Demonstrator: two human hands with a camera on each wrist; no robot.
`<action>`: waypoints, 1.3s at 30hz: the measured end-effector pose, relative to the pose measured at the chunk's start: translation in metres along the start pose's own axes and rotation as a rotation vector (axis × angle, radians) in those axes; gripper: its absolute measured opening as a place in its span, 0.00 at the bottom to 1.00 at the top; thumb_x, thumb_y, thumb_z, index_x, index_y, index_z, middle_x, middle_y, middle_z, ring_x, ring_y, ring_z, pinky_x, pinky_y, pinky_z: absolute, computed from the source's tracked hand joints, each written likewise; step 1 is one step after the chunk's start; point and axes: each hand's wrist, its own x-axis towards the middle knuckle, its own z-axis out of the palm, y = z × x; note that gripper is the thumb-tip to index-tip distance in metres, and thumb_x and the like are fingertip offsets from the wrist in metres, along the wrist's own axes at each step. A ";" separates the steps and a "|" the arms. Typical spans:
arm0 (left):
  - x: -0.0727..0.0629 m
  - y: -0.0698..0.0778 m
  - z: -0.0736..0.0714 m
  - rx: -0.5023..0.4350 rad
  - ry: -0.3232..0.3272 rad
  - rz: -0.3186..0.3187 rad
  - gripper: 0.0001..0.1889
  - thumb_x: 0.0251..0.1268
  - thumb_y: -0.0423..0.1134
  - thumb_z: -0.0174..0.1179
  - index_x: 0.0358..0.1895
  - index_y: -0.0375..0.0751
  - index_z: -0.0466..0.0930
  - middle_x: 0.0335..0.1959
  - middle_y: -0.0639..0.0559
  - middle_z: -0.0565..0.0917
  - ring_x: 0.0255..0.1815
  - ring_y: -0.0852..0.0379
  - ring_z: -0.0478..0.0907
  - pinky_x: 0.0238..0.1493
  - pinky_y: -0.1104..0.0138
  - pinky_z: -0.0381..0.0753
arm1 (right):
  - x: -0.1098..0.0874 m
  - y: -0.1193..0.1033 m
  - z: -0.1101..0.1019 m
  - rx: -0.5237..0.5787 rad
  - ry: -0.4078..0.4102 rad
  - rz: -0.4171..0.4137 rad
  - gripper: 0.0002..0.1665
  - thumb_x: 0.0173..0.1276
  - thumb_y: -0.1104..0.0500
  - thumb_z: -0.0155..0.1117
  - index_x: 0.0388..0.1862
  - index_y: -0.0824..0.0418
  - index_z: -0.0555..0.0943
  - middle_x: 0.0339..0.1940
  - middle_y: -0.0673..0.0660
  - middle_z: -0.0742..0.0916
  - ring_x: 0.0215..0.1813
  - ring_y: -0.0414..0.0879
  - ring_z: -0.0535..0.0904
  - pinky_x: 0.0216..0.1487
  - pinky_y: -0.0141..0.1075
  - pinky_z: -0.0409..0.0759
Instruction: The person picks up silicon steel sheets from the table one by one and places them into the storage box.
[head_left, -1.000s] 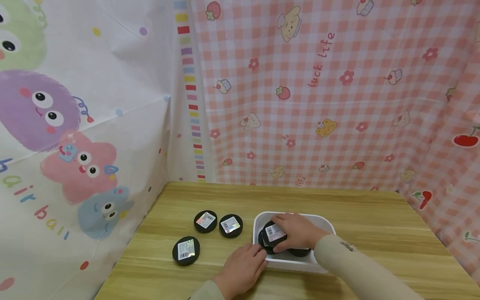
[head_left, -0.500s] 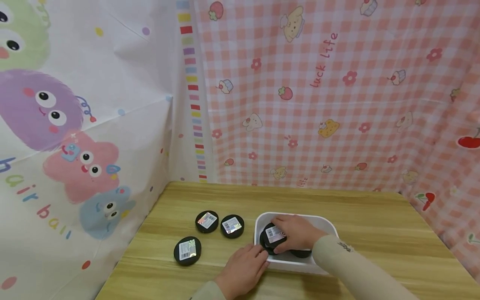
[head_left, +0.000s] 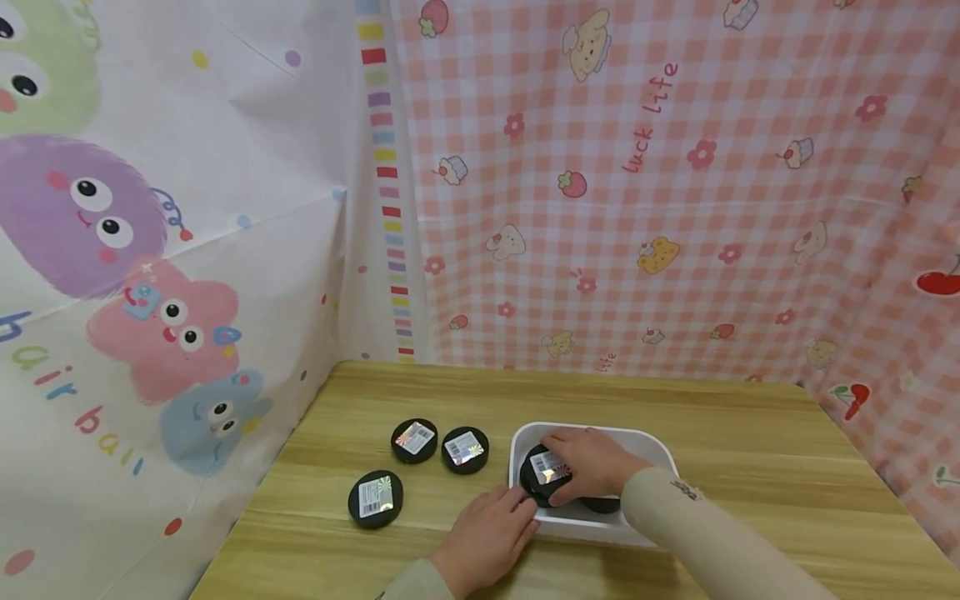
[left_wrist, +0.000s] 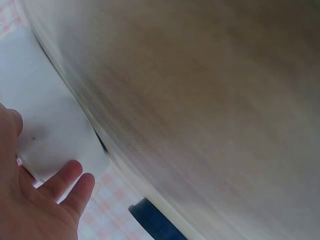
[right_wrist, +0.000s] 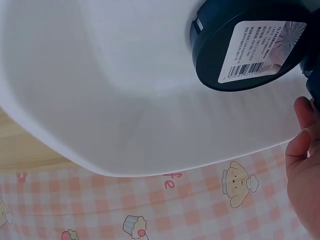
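In the head view, my right hand [head_left: 596,462] reaches into a white plastic bin [head_left: 656,450] and grips a flat round black case [head_left: 550,467] by its edge. The case bears a white barcode label and sits at the bin's left end over another black case. A further labelled black case [right_wrist: 255,55] lies in the bin, large in the right wrist view; my hand partly hides it in the head view. My left hand [head_left: 483,537] holds the bin's near left corner. In the left wrist view its thumb [left_wrist: 16,120] lies against the outer wall and two fingers spread past the corner.
Left of the bin, three more round black cases lie label up on the wooden table [head_left: 750,467]: one at the front left [head_left: 376,499], and a back pair, one case [head_left: 414,441] beside another [head_left: 465,450]. Printed cloths [head_left: 600,208] hang behind and at both sides.
The case in my right hand has settled a little lower and now covers more of the case beneath it. My left hand stays on the bin's corner. The head view has shifted slightly.
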 end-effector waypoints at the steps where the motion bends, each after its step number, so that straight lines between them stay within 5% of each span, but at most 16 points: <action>1: 0.000 0.000 0.000 0.000 0.001 0.001 0.08 0.80 0.49 0.49 0.42 0.53 0.74 0.41 0.58 0.77 0.44 0.59 0.76 0.43 0.66 0.78 | 0.000 0.000 0.000 -0.002 0.000 -0.001 0.49 0.50 0.38 0.79 0.67 0.60 0.75 0.63 0.55 0.82 0.65 0.54 0.79 0.66 0.53 0.74; 12: 0.000 0.000 0.000 -0.002 0.002 0.008 0.08 0.80 0.49 0.49 0.41 0.53 0.73 0.41 0.59 0.77 0.45 0.59 0.75 0.42 0.67 0.78 | 0.004 0.000 0.006 -0.032 0.020 -0.042 0.46 0.49 0.39 0.80 0.64 0.58 0.76 0.60 0.53 0.83 0.63 0.52 0.79 0.65 0.53 0.75; 39: 0.000 -0.001 0.000 -0.026 -0.053 -0.009 0.10 0.81 0.50 0.45 0.44 0.53 0.73 0.43 0.58 0.77 0.47 0.59 0.76 0.45 0.66 0.78 | -0.005 0.007 -0.002 0.085 0.004 0.067 0.56 0.51 0.36 0.78 0.73 0.60 0.69 0.70 0.60 0.78 0.69 0.57 0.75 0.68 0.60 0.71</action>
